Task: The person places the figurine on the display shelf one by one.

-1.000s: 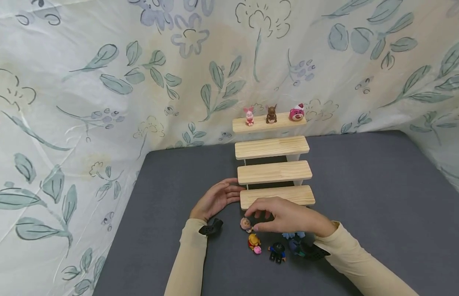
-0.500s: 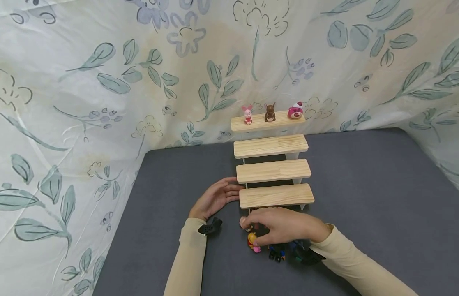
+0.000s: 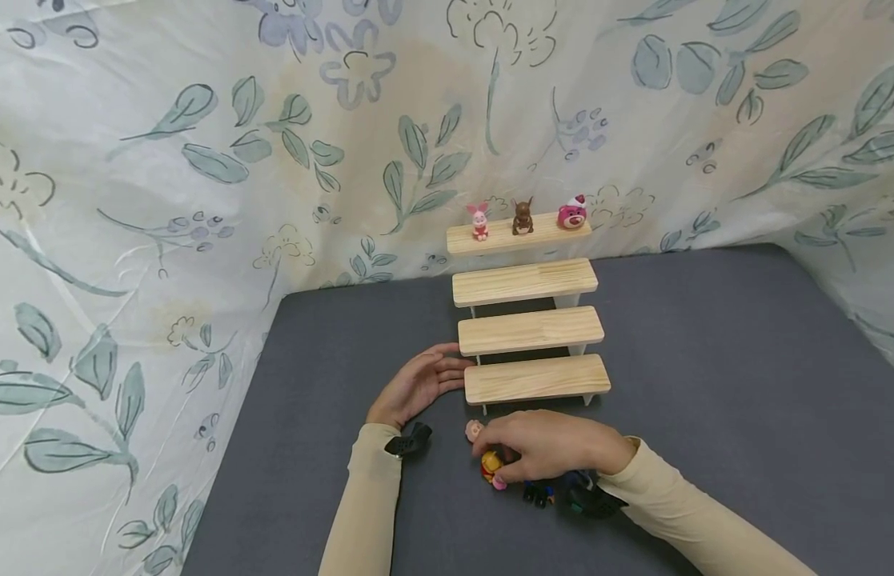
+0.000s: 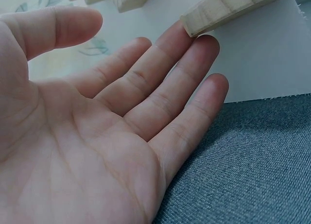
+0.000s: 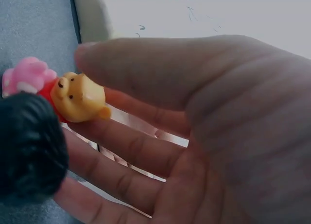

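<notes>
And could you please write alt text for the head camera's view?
A person's right hand reaches around a small red-and-yellow bear figurine on dark grey cloth; the left hand touches a four-step pale wooden stand. Three pink, brown and magenta figurines sit on its top step.

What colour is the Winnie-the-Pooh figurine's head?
Yellow; the Winnie-the-Pooh figurine shows best in the right wrist view.

The sleeved left arm (image 3: 363, 500) stretches from near to far, ending in the left hand (image 3: 418, 384), its palm in view, fingers lightly bent and pointing right, thumb set apart from them. The sleeved right arm (image 3: 695, 504) slants leftward from the near right; its right hand (image 3: 555, 444) is back upward, fingers curving left, thumb parted from them on the near side
</notes>
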A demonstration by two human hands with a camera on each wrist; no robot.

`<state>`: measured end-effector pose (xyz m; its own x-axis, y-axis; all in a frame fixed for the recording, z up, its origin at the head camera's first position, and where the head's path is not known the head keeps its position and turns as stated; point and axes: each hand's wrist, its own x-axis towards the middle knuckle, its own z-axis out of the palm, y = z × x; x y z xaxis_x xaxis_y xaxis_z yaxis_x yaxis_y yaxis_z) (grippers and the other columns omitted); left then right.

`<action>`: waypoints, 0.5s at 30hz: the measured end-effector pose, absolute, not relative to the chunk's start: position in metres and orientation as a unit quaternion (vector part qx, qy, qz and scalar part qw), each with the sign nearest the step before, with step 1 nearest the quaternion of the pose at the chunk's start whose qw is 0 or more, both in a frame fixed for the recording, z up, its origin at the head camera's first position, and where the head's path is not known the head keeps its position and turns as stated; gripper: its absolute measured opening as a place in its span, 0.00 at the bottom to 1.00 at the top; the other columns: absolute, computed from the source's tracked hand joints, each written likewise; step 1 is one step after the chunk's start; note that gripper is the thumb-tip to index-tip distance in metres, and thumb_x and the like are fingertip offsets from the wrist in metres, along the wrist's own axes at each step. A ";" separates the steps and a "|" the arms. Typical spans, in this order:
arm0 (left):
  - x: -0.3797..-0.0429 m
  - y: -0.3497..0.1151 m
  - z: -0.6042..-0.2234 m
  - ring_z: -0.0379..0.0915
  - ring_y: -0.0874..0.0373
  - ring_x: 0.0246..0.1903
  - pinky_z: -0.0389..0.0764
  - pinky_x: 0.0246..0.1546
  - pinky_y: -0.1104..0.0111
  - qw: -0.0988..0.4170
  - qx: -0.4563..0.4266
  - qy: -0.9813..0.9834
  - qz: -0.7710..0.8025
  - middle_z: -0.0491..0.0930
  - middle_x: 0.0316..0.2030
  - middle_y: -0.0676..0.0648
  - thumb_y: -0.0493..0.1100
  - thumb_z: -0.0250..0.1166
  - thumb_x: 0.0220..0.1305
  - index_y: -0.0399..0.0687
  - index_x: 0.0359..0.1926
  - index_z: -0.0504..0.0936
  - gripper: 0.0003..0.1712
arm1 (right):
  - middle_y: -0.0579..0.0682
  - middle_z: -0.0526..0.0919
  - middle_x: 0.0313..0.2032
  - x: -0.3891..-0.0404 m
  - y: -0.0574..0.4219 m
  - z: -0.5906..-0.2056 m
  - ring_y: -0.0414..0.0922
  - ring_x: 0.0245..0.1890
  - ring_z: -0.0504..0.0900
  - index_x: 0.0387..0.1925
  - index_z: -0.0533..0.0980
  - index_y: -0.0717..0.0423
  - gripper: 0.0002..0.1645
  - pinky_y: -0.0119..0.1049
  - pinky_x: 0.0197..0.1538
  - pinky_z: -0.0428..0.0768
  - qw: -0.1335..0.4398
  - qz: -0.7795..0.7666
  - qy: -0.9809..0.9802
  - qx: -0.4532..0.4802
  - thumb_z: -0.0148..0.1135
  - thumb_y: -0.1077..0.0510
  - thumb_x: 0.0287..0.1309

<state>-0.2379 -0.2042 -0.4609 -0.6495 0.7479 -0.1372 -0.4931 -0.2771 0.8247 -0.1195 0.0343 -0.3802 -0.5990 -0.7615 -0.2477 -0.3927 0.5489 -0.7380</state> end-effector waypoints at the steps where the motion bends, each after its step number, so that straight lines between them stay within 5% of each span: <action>1: -0.238 -0.204 -0.461 0.79 0.53 0.58 0.80 0.62 0.62 0.395 0.140 0.453 0.787 0.81 0.56 0.44 0.41 0.40 0.83 0.45 0.69 0.66 0.21 | 0.35 0.81 0.40 -0.119 0.034 -0.381 0.28 0.31 0.75 0.55 0.81 0.44 0.19 0.25 0.37 0.77 0.281 -0.321 0.834 -0.349 0.71 0.51 0.62; 15: -0.238 -0.204 -0.461 0.79 0.53 0.58 0.80 0.62 0.62 0.393 0.146 0.457 0.784 0.81 0.57 0.44 0.41 0.39 0.83 0.43 0.70 0.65 0.22 | 0.34 0.82 0.43 -0.118 0.028 -0.387 0.30 0.39 0.78 0.53 0.82 0.44 0.17 0.26 0.45 0.78 0.268 -0.285 0.853 -0.346 0.70 0.53 0.63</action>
<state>-0.2378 -0.2042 -0.4611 -0.6486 0.7500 -0.1297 -0.4823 -0.2731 0.8324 -0.1177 0.0285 -0.3871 -0.6168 -0.7430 -0.2598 -0.4374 0.5979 -0.6717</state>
